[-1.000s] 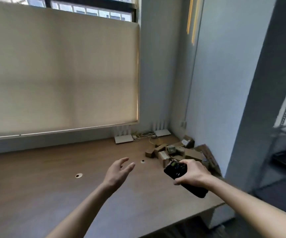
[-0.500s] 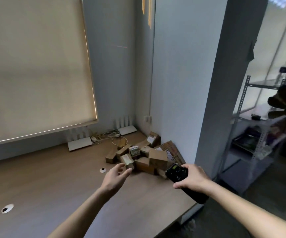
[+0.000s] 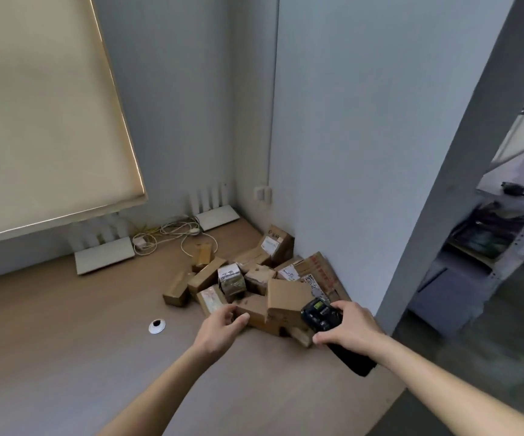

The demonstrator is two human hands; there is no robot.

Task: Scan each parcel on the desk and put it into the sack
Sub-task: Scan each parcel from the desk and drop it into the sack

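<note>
Brown cardboard parcels (image 3: pixel 254 278) sit in a messy heap in the far right corner of the wooden bench (image 3: pixel 65 357), jammed up against the grey wall (image 3: pixel 364 136). A few of them have white labels on top. The person's left hand (image 3: pixel 221 330) is down at the near edge of the heap, fingers (image 3: pixel 241 319) curled onto the front box (image 3: pixel 256 311), thumb side touching it; can't really tell if it's properly gripped or just touched. The right hand (image 3: pixel 347 328) is wrapped around a black handheld scanner (image 3: pixel 322 314), its little green screen facing up, held just above the near-right parcels. No sack anywhere in view. Behind the heap there's two flat white routers (image 3: pixel 105 254) with their aerials up and a tangle of white cables (image 3: pixel 172 231) between them. A round cable hole (image 3: pixel 157 326) sits in the bench left of the hands. A cream roller blind (image 3: pixel 34 105) covers the window.
</note>
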